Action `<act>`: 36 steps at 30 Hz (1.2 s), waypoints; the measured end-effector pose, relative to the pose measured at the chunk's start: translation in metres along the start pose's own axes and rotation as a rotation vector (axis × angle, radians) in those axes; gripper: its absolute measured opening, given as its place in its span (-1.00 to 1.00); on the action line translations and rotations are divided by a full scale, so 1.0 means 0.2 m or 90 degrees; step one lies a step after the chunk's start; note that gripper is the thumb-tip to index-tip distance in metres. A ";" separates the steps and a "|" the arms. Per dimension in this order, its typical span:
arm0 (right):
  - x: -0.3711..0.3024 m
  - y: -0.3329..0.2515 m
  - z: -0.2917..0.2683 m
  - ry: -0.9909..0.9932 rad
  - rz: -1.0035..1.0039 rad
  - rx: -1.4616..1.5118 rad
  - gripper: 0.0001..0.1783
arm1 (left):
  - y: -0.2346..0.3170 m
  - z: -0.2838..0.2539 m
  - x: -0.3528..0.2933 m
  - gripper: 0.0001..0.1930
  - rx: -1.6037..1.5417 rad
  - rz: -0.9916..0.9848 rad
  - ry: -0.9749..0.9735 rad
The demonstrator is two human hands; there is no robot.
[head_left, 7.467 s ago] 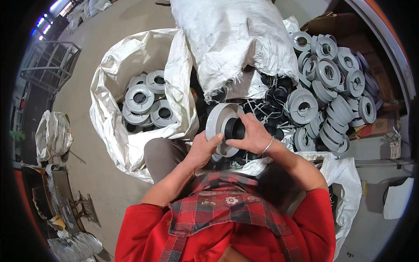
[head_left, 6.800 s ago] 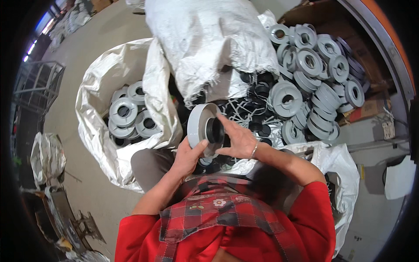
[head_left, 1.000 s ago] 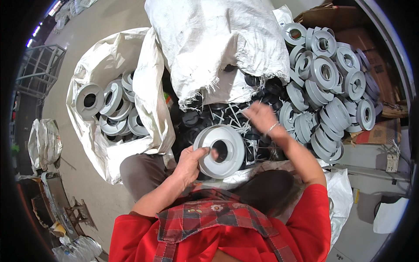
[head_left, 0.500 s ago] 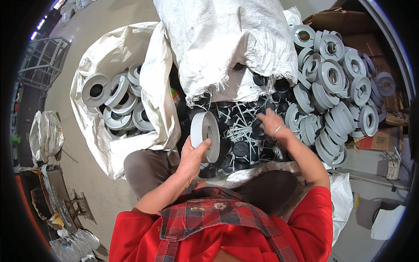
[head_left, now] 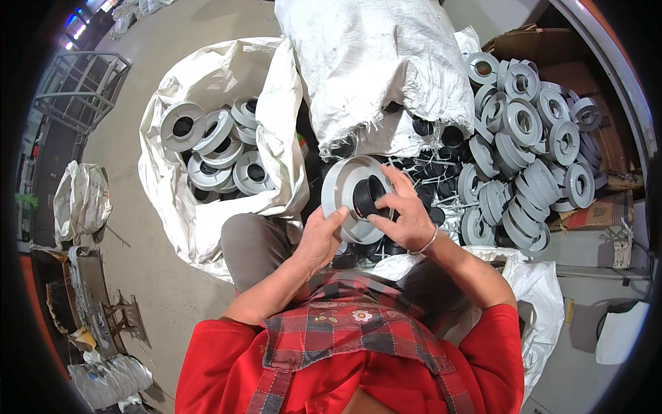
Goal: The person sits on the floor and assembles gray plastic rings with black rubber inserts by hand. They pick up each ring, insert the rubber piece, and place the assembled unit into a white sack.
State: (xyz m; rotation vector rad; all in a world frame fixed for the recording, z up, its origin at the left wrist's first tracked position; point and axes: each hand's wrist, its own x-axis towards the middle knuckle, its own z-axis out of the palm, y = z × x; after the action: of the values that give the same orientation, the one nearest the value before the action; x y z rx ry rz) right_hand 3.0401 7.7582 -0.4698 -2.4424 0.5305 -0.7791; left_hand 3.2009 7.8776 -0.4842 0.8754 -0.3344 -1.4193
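Observation:
My left hand point(head_left: 318, 237) grips a round grey plastic flange point(head_left: 338, 185) by its lower left rim, thumb on the inner edge. Its hollow side is tilted up toward me. At the flange's centre my right hand point(head_left: 408, 215) has its fingers on a black threaded plastic cap point(head_left: 367, 196); how deep the cap sits in the hole I cannot tell. Below and behind my hands lie black caps point(head_left: 447, 188) mixed with thin white plastic sprues, partly hidden by the flange.
At the left an open white woven sack point(head_left: 286, 90) holds several grey flanges point(head_left: 183, 117) with black centres. A bulging white sack point(head_left: 386, 55) lies ahead over the black caps. Loose grey flanges point(head_left: 520, 124) are heaped at the right, beside brown cardboard point(head_left: 538, 43).
My right hand has come back from the black caps with one and brought it to the flange. The flange in my left hand has turned from edge-on to show its hollow side.

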 end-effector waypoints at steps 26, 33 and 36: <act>-0.06 0.08 0.08 -0.302 0.306 0.042 -0.38 | 0.32 -0.11 -0.10 -0.50 0.633 0.221 0.160; -0.32 0.81 0.12 -0.575 0.514 -0.259 0.00 | 0.64 -0.09 -0.04 -0.22 0.614 0.656 0.220; -0.33 0.82 0.27 -0.508 0.509 -0.212 0.02 | 0.42 -0.10 -0.01 -0.28 0.661 0.370 0.206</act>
State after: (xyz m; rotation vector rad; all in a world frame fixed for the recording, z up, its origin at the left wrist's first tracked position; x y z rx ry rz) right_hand 2.9897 7.6814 -0.6304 -2.2382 1.2220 0.6208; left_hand 3.2740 7.8781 -0.4377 1.6419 -1.0236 -0.4778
